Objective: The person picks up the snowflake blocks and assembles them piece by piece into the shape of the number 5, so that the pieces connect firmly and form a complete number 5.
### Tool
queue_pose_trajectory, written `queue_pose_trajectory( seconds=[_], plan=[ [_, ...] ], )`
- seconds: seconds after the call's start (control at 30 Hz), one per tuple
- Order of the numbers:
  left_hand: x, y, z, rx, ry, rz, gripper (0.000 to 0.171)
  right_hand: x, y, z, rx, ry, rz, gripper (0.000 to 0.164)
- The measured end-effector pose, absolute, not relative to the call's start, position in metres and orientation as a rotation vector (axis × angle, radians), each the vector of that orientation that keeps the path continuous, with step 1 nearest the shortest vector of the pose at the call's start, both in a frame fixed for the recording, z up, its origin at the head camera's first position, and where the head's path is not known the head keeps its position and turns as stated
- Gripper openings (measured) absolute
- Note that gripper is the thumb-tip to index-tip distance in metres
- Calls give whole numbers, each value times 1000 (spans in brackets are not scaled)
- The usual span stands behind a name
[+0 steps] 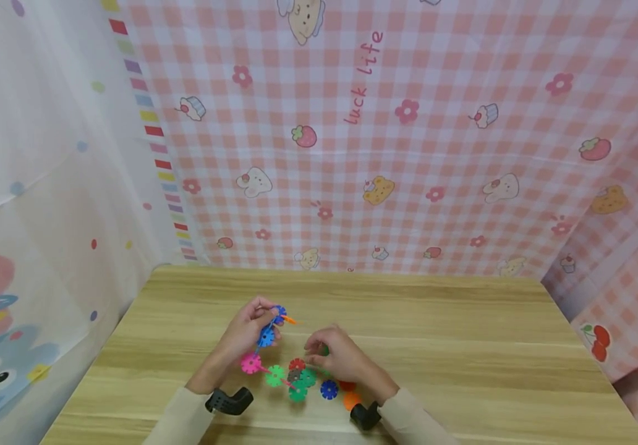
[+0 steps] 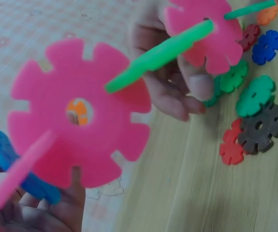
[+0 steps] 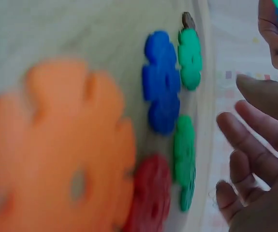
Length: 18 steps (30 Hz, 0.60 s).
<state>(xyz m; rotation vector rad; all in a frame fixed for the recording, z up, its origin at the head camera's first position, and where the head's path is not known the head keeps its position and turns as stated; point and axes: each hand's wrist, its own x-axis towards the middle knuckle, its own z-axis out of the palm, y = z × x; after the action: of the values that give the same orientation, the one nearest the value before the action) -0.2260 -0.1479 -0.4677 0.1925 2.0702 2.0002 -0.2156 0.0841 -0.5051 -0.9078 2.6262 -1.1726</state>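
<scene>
In the head view my left hand (image 1: 246, 330) pinches the upper end of a chain of flower-shaped plastic linking discs. Blue discs (image 1: 266, 337) lie close to the fingers, with an orange one seen edge-on beside them. Lower down hang a pink disc (image 1: 251, 363) and a light green disc (image 1: 276, 375). The left wrist view shows a large pink disc (image 2: 47, 106) slotted to a green one (image 2: 165, 52). My right hand (image 1: 338, 355) hovers over the loose discs, fingers loosely bent. Nothing sits between its spread fingers in the right wrist view.
Loose discs lie near my right hand on the wooden table (image 1: 463, 346): a dark blue disc (image 1: 329, 389), an orange disc (image 1: 351, 402), a brown disc (image 2: 262, 126), and several green and red ones. Patterned cloth (image 1: 386, 154) hangs behind the table.
</scene>
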Motion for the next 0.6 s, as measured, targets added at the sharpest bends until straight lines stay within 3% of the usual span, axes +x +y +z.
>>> queue_pose_trajectory(
  seconds=[0.27,0.6],
  plan=[
    [-223,-155,-468,214,2024,2029,19,-217,61,-512,-999,2704,-969,30],
    [-221,-158,-467,238,2014,2010,20,-216,74,-513,-870,2637,-1018,24]
  ],
)
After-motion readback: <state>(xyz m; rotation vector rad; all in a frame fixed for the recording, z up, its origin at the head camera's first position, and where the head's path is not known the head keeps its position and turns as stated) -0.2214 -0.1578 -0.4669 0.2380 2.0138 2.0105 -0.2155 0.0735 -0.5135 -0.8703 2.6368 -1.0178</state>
